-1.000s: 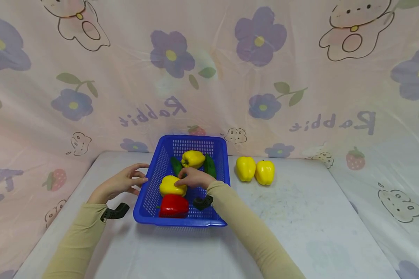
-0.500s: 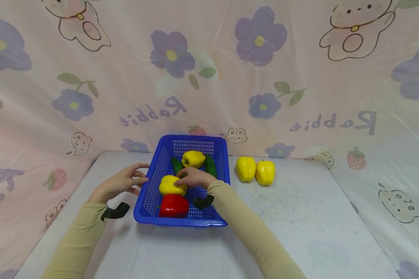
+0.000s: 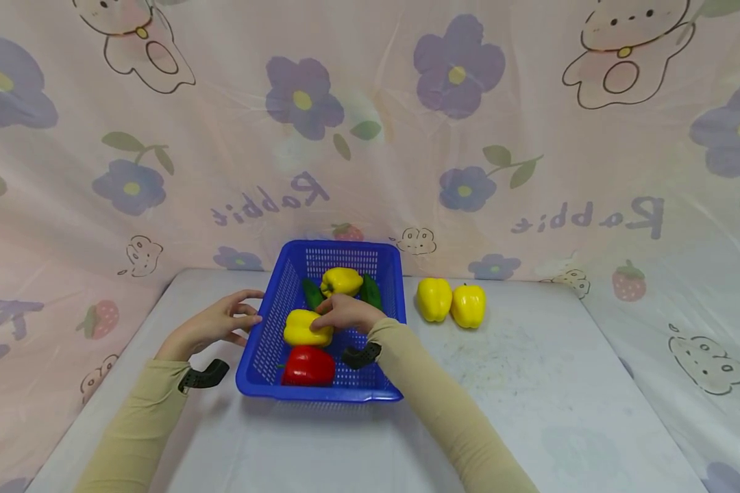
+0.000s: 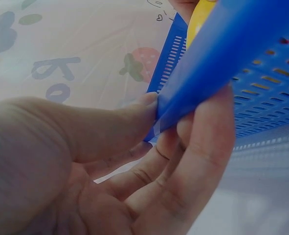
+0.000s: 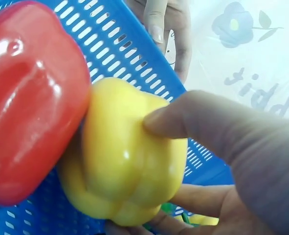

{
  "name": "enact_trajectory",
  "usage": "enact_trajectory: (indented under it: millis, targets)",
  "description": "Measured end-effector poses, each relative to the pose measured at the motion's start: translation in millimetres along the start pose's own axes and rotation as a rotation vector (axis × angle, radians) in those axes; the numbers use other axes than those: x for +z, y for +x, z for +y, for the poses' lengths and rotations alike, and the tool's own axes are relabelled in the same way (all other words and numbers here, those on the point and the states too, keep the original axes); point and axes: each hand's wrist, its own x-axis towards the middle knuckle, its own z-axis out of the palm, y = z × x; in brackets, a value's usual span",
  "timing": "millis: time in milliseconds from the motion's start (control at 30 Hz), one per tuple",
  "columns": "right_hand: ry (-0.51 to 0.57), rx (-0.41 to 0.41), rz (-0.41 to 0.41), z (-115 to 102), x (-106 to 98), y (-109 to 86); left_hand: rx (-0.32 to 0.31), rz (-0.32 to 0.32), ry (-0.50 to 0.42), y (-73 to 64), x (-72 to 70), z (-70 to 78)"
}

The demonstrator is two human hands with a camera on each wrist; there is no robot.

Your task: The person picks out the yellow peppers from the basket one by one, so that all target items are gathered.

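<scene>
My right hand (image 3: 348, 313) gripped one of four yellow bell peppers (image 5: 132, 152), left hand (image 3: 212, 323) the basket rim (image 4: 200, 71); table (image 3: 530, 370) stretched rightward.

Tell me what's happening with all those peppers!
A person is handling vegetables with bare hands. The left hand pinches the rim of a blue basket, and the right hand grips a yellow pepper inside it. A red pepper sits right beside that one. Farther back in the basket are another yellow pepper and some green vegetables. Two more yellow peppers are outside it, on the table.
</scene>
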Motion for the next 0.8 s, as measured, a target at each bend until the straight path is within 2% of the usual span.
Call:
enact_trajectory:
  millis: [367, 800]
  targets:
    - [0.037, 0.008, -0.038, 1.8, -2.0, 0.5, 0.006, -0.011, 0.001, 1.1, -0.8, -1.9]
    - [0.125, -0.053, -0.062, -4.1, -16.0, -10.9, 0.018, -0.031, -0.009, 0.4, -1.3, -2.2]
